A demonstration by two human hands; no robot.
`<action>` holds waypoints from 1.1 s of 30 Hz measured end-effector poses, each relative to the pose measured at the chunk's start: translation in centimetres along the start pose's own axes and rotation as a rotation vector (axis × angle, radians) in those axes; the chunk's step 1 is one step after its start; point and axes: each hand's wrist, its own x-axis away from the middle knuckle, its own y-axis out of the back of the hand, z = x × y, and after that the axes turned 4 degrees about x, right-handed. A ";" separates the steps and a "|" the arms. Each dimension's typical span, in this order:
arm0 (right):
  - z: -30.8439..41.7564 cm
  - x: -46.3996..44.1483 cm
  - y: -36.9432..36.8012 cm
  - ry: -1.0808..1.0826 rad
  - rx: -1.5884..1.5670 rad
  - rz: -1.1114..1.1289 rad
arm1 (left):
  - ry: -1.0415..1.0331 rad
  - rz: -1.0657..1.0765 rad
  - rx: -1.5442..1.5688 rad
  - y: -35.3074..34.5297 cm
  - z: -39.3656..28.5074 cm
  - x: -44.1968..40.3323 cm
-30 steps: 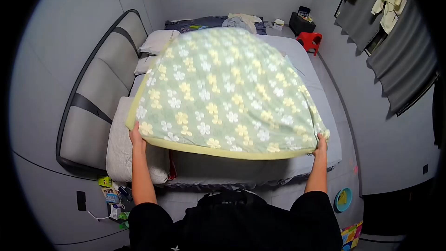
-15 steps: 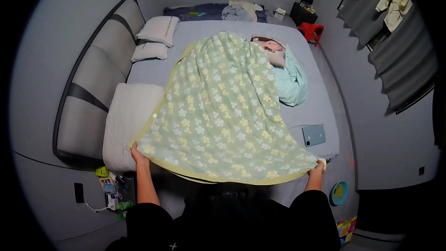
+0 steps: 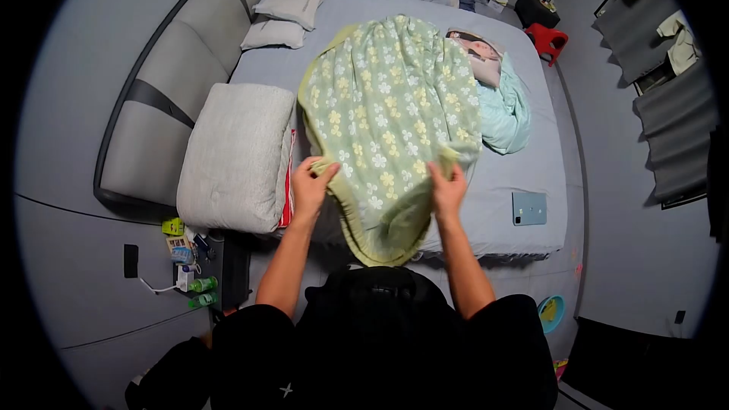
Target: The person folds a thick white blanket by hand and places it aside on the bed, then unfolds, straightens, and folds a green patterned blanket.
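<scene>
A green blanket with white and yellow flowers lies over the middle of the bed, its near edge sagging in a loop off the bed's front. My left hand is closed on the blanket's yellow border at the left. On the right, my right hand pinches the other side of the near edge. A folded white quilt lies left of my left hand, with something red along its side. A tablet rests on the sheet right of my right hand.
White pillows lie by the headboard. A pink pillow and light-green cloth are right of the blanket. A red stool and a blue basin stand on the floor. Bottles stand on the nightstand at left.
The blanket has come down onto the bed from its raised spread. Both my hands have moved inward, closer together, still holding its near edge, which now sags between them.
</scene>
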 end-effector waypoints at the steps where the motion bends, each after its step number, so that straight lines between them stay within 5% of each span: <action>1: 1.2 1.7 -2.1 0.004 -0.036 0.122 | 0.021 0.052 0.053 -1.3 -0.2 0.6; 3: 1.4 3.9 -4.6 0.032 0.003 0.316 | 0.040 0.108 0.110 -3.4 -1.0 1.8; 5: 2.4 5.3 -6.1 0.312 0.186 0.359 | 0.106 0.163 0.160 -4.4 -1.5 2.6; 19: 2.8 6.4 -5.0 0.782 0.759 0.316 | 0.197 0.250 0.045 -4.9 -2.4 4.5; 26: 3.2 6.4 -5.1 0.829 0.823 0.334 | 0.338 0.229 0.203 -5.8 -4.7 5.4; 29: 3.3 6.1 -4.6 0.821 0.820 0.367 | 0.247 0.262 0.031 -6.1 -3.3 5.0; 33: 3.7 5.4 -3.9 0.768 0.770 0.309 | 0.262 0.175 0.268 -7.7 -2.5 4.0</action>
